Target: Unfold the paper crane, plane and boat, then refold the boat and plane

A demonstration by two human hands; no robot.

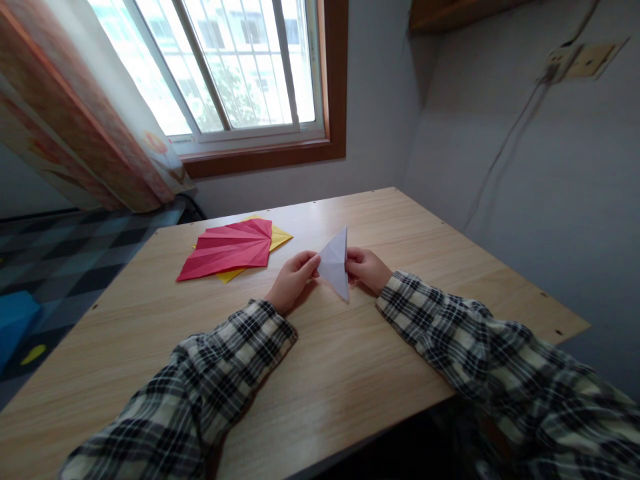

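Observation:
A white sheet of paper (335, 260), folded into a triangle with crease lines on it, is held between my two hands over the table. My left hand (295, 277) pinches its left corner between thumb and fingers. At the long right edge, my right hand (367, 268) has its fingers closed on the paper; the fingertips are partly hidden behind it. To the left of my left hand lies a creased red sheet of paper (230, 248), with fold lines fanning out from its right side. A yellow sheet of paper (281, 237) shows from underneath it.
The wooden table (320, 373) reaches toward a window (235, 67) and a grey wall. A patterned curtain (85, 100) hangs at the left above a checked surface with a blue object (17, 320). On the right wall, a cable (505, 143) runs down from a socket (560, 63).

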